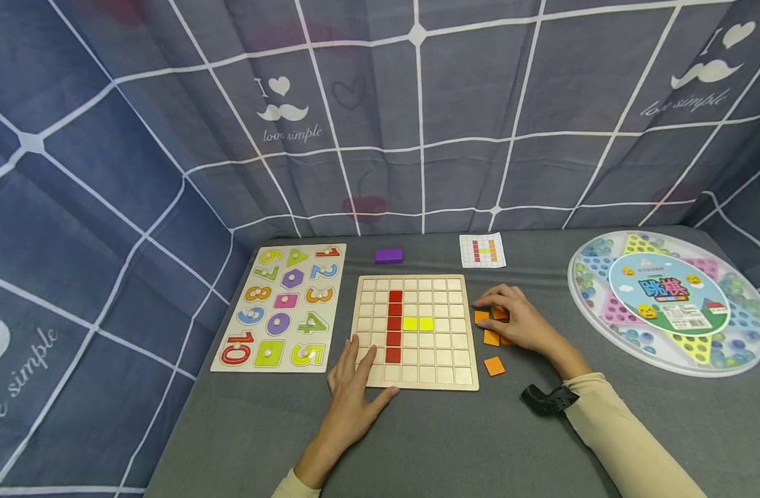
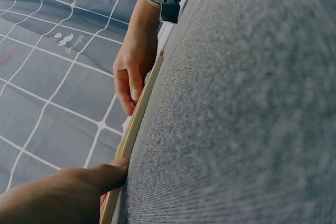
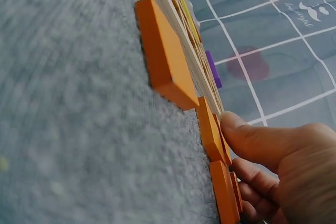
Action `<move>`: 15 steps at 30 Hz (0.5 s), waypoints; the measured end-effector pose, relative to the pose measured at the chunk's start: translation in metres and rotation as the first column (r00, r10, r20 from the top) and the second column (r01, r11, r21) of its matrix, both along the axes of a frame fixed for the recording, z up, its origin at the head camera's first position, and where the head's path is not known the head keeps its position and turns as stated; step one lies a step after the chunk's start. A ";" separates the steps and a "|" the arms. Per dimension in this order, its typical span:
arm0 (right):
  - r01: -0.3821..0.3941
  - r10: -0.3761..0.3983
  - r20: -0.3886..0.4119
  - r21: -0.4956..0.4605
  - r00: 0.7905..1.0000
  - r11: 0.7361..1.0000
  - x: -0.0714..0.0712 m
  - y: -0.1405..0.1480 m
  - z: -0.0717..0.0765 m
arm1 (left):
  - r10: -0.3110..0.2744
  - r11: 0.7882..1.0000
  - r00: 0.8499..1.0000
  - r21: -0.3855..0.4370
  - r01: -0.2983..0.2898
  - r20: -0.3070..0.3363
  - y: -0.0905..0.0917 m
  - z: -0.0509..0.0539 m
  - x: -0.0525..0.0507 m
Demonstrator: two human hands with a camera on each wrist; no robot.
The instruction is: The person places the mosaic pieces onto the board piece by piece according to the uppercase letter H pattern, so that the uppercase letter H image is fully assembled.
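In the head view, the left hand (image 1: 355, 387) rests on the near-left corner of a square, pale wooden grid board (image 1: 447, 339), its fingers spread and gripping nothing. A column of red square tiles (image 1: 394, 339) stands in the grid, two yellow square tiles (image 1: 410, 324) beside it. Right of the board, the right hand (image 1: 519, 321) bends over flat orange square tiles (image 1: 492, 337) — whether it pinches one I cannot tell.

In the left wrist view, the left thumb lies against the board's edge.

In the right wrist view, one orange tile lies nearer the camera — the right thumb is by the others, the fingers curled beyond them.
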State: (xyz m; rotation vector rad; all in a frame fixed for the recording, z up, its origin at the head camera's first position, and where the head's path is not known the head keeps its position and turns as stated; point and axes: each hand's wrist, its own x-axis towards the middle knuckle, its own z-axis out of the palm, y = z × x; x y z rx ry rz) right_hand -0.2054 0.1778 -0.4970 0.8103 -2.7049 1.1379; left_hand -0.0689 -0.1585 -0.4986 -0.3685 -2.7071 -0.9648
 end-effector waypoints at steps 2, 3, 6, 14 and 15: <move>-0.003 0.003 0.008 0.005 1.000 1.000 -0.001 0.001 -0.001 | 0.002 1.000 1.000 -0.001 -0.002 0.008 0.000 0.000 0.000; -0.006 0.006 0.011 0.004 1.000 1.000 -0.001 0.002 -0.001 | 0.002 1.000 1.000 0.000 -0.002 0.009 0.000 0.000 0.000; -0.012 0.012 0.006 -0.005 1.000 1.000 -0.001 0.003 -0.001 | 0.001 1.000 1.000 0.001 -0.001 0.010 -0.001 0.001 0.001; -0.018 0.018 -0.013 -0.033 1.000 0.999 -0.002 0.007 -0.002 | -0.003 1.000 1.000 0.010 0.003 0.012 -0.001 0.002 0.000; -0.018 0.018 -0.014 -0.034 1.000 0.999 -0.002 0.007 -0.002 | -0.003 1.000 1.000 0.010 0.003 0.011 -0.001 0.002 0.000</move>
